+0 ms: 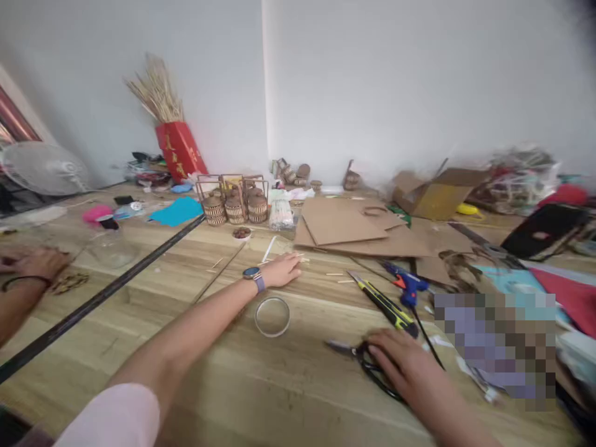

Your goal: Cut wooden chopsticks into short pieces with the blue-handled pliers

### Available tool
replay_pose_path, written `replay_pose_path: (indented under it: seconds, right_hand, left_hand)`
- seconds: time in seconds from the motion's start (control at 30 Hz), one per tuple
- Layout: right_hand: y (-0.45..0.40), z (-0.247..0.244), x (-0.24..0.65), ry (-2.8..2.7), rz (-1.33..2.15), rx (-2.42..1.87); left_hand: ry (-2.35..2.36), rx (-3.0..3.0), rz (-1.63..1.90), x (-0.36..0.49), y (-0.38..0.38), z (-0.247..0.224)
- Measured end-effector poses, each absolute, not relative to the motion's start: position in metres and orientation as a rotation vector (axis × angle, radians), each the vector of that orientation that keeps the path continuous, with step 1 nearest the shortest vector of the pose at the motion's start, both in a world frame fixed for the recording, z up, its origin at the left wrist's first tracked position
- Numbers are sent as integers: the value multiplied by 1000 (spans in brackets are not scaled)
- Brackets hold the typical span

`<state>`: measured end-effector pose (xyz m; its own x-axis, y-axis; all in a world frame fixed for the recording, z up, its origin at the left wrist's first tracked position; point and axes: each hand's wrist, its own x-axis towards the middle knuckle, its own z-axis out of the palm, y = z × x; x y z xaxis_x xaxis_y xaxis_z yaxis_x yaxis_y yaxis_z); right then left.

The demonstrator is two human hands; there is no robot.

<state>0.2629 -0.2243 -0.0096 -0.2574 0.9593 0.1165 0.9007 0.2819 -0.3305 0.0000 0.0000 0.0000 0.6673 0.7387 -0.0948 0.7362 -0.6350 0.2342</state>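
1 left hand [280, 271], palm down

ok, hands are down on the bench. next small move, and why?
I'd firm up the right hand's hold on the scissors before lifting them. Its fingers are at the black handles, but the grip is too blurred to judge. The left hand is already by the thin pale strips.

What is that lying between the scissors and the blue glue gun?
A yellow-and-black cutter lies slantwise between the scissors and the blue glue gun, as the head view shows. The right hand is at the scissors' handles.
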Motion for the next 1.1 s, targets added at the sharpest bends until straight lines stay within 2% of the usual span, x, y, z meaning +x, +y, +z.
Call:
replay_pose_path:
  seconds: [0.27, 0.43, 0.63, 0.93, 1.1]
  right_hand:
    - [-233, -1, 260, -2245, 331, -1757]
    - [-235, 0, 259, -2268, 387, -1776]
    - [-237, -1, 259, -2311, 421, -1756]
    - [-242, 17, 254, -2329, 589, -1854]
    - [-243, 19, 251, -2314, 582, -1910]
  left_hand:
    - [1321, 2591, 4, 34, 8, -3]
    - [1201, 2630, -117, 22, -22, -3]
    - [1087, 2678, -180, 11, -58, 19]
    - [851, 2786, -124, 104, -56, 11]
    - [828, 2780, -200, 102, -62, 3]
